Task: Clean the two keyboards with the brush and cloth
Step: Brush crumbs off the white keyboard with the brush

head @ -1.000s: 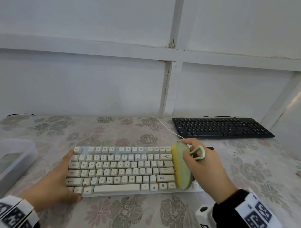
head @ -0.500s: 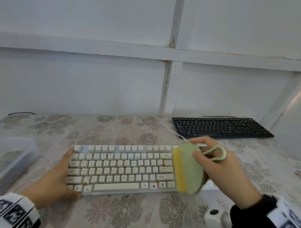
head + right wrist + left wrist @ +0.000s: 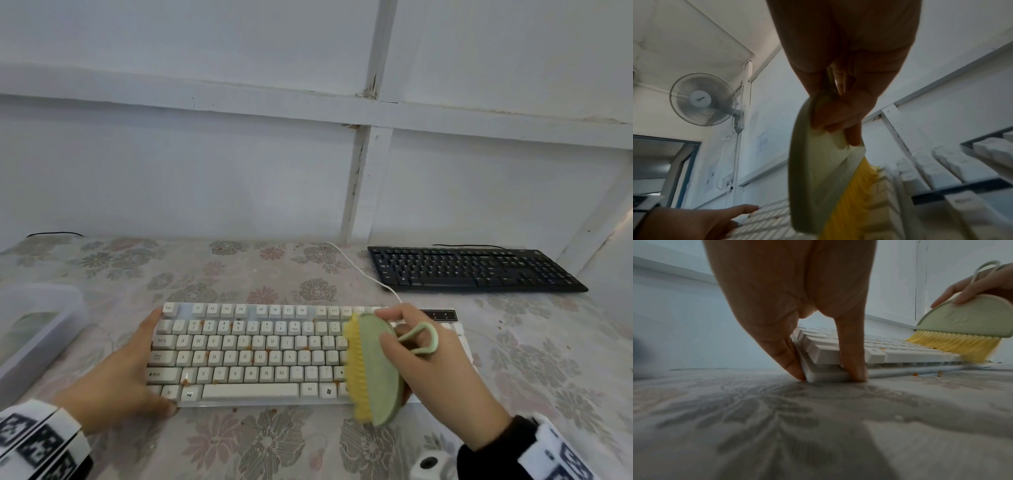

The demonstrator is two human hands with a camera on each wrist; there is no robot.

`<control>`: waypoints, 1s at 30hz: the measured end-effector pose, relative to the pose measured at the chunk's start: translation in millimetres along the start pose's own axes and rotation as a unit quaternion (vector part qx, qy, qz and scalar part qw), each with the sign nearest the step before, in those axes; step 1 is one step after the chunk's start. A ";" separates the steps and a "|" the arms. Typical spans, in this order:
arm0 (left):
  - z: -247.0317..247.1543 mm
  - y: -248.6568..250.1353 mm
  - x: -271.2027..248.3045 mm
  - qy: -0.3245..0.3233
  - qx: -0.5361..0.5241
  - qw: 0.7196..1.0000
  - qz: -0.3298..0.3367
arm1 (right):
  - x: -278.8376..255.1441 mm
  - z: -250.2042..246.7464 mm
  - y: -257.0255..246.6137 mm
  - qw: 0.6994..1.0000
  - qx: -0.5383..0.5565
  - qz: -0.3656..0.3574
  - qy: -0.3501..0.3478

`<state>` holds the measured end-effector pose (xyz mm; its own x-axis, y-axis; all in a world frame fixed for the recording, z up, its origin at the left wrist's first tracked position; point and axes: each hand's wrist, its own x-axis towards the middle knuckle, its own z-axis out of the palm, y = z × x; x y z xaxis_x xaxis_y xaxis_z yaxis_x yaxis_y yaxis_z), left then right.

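My right hand [image 3: 442,370], fingers curled round the brush [image 3: 375,370], has swung it back onto the white keyboard [image 3: 246,356] right end; orange crumbs remain. Left hand [image 3: 116,373] still braces its edge, fingers straight.

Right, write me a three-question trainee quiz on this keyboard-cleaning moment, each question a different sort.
1. True or false: the right hand holds the green brush with its yellow bristles on the white keyboard.
2. Multiple choice: the left hand is A) lifting the black keyboard, B) steadying the white keyboard's left end, C) holding a cloth.
3. Fill in: orange crumbs lie between the white keyboard's ____.

Key: 1 true; 2 B; 3 keys.
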<state>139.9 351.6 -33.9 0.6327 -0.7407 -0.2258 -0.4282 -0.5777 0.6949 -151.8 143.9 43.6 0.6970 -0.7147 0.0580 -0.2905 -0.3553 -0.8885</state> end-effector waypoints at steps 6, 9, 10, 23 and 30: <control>1.2 0.0 0.7 0.006 0.000 1.000 -0.010 | -13.9 -8.7 -3.5 0.999 0.017 -0.018 -0.022; 1.4 1.0 -1.0 0.011 0.000 1.000 -0.006 | -1.3 -15.5 -12.4 0.998 0.038 -0.036 0.039; 1.5 1.4 -0.9 0.013 0.000 1.000 -0.003 | 4.7 -16.5 -13.3 0.997 0.041 -0.037 0.053; 0.1 2.5 -0.1 0.000 0.004 1.000 -0.002 | -23.6 -9.1 19.2 0.998 -0.012 0.022 -0.051; 1.0 3.2 -1.1 0.018 -0.008 1.000 0.009 | -6.9 -20.6 -14.2 0.997 0.073 -0.005 -0.006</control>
<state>137.3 350.2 -32.1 0.6474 -0.7384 -0.1886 -0.4304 -0.5584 0.7092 -166.1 141.5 65.2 0.7072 -0.7042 0.0631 -0.1854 -0.2708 -0.9446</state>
